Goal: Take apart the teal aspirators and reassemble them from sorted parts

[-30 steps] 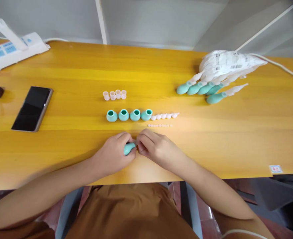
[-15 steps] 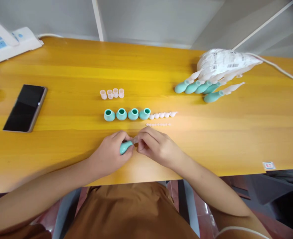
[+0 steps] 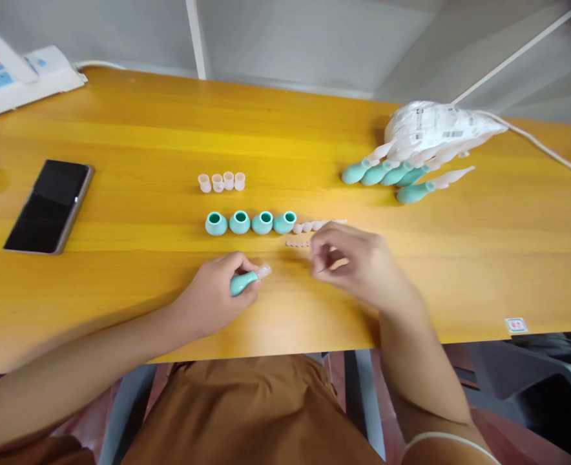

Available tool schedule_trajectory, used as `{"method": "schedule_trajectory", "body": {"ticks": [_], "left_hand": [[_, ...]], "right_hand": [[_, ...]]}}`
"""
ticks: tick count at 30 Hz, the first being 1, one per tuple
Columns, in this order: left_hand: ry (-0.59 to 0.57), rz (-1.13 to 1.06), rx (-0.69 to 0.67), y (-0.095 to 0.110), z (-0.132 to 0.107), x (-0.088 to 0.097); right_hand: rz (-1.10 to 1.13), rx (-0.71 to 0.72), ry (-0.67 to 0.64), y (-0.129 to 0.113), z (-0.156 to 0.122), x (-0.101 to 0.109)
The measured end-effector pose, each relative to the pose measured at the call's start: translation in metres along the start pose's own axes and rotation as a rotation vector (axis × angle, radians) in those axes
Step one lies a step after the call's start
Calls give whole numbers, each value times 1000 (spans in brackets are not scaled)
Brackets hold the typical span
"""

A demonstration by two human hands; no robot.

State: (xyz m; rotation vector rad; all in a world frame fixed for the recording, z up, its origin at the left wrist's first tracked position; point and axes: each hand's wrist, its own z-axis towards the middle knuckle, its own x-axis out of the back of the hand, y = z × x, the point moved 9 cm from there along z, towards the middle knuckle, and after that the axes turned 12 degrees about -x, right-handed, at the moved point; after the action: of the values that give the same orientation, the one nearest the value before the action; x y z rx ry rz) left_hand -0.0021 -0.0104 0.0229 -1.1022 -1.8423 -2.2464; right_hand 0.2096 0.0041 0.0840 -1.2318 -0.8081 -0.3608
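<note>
My left hand (image 3: pixel 222 287) is closed around a teal squeeze bulb (image 3: pixel 243 283), which has a clear tubular piece (image 3: pixel 263 270) fitted to its neck and pointing right. My right hand (image 3: pixel 346 261) hovers over the small parts to its right, thumb and fingertips curled together and slightly blurred; anything between them cannot be made out. Beneath it, a row of white pointed tips (image 3: pixel 307 227) and a row of tiny pale beads (image 3: pixel 295 244) are partly covered. Several open-necked teal bulbs (image 3: pixel 239 223) stand in line beyond my left hand. Behind them are several small translucent cups (image 3: pixel 218 183).
Several teal bulbs with long white nozzles (image 3: pixel 414 192) lie at the back right, against a white plastic bag (image 3: pixel 424 126). A phone (image 3: pixel 48 206) rests at left, with a white power strip (image 3: pixel 24 84) behind it. A small sticker (image 3: pixel 516 325) marks the front edge.
My right hand has left the clear piece on the bulb and moved right, over the rows of small parts. My left hand keeps the bulb in nearly the same place.
</note>
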Motion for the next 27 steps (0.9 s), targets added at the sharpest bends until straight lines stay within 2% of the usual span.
{"method": "schedule_trajectory", "body": {"ticks": [2,4,6,8,14,19,27], "left_hand": [[-1,23,-42,2,0,0],[-6,36,-67,2,-1,-1],[-15,39,-69,2,-1,-1],[-28,38,-66,1,-2,-2],[-47,53,-111,3,-2,-5],[-51,41,-109,2,-3,-6],[-50,35,-120,6,-2,-5]], "right_hand": [[-146,-143,13,29,-2,27],[-265,-257,31,57,-5,45],[-315,-339,9,79,-7,48],[-328,-377,-19,92,-6,40],[-322,-410,-35,101,1,25],[-283,-467,-70,106,1,24],[-330,-412,-11,100,1,22]]}}
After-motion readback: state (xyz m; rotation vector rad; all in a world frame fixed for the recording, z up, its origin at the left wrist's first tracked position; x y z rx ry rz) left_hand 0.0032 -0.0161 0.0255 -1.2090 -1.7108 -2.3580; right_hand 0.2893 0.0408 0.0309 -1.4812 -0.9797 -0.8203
